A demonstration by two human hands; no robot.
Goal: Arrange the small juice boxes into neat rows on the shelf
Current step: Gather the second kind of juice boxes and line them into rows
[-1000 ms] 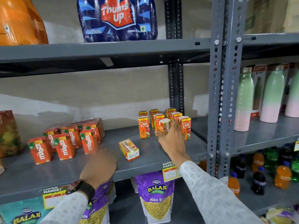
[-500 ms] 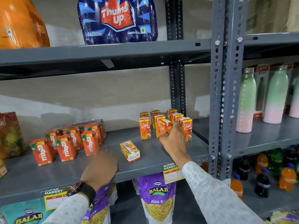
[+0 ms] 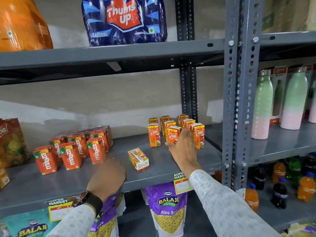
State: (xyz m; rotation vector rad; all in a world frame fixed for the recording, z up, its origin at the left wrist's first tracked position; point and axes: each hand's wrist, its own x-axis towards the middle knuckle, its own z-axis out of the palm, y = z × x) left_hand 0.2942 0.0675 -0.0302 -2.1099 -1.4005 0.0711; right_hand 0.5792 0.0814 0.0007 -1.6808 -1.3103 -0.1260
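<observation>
Several small orange Real juice boxes stand in rows at the right of the grey shelf. My right hand grips the front middle Real box, which stands upright between a left box and a right box. One more Real box lies flat on its side nearer the shelf's front. My left hand rests on the shelf's front edge, fingers curled, holding nothing. Several Maaza boxes stand grouped at the left.
A grey upright post bounds the shelf on the right; pastel bottles stand beyond it. A Thums Up pack sits on the shelf above. Balaji wafer bags hang below. A large Real carton stands at far left.
My right hand has turned the held box from tilted to upright and set it in the front row between its neighbours. My left hand stays put.
</observation>
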